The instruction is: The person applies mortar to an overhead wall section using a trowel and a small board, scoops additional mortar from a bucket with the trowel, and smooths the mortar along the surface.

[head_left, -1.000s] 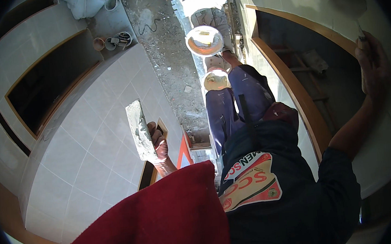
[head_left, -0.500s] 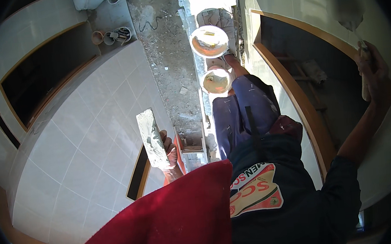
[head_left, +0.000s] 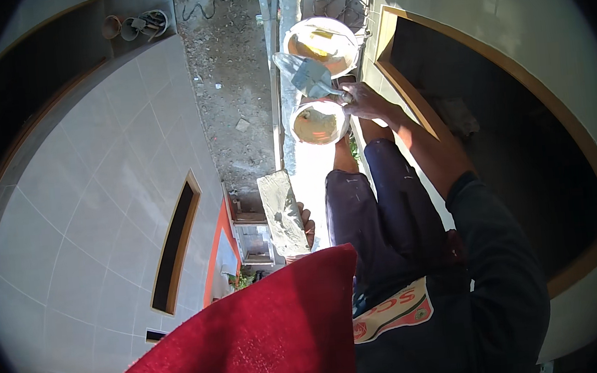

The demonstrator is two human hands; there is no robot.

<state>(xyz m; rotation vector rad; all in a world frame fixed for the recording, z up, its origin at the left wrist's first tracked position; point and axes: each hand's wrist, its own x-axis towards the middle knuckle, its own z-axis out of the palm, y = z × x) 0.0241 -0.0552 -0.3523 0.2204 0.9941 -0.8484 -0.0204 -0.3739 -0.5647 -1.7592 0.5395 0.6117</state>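
In my right hand (head_left: 369,102) is the handle of a pointed masonry trowel (head_left: 305,74). Its broad grey blade sits over the gap between two buckets, overlapping the rim of the farther one. That far bucket (head_left: 350,47) is wide and pale, with something yellow inside. The nearer bucket (head_left: 319,139) holds a little greyish mix and stands just below the trowel. My left hand (head_left: 308,227) grips the right side of a rectangular slab (head_left: 283,213) spread with grey mortar. Only some fingers show; a red cloth hides the wrist.
A tiled wall (head_left: 100,197) with a narrow framed slot (head_left: 176,243) rises on the left. To the right is a wood-framed window opening (head_left: 415,101). Rubble-strewn ground (head_left: 233,85) lies far below the narrow walkway. Small pots with tools (head_left: 132,28) stand on a far-left ledge.
My right hand has swung the trowel from the far right wall down and left to the buckets. The slab in my left hand has moved right as my view turned.
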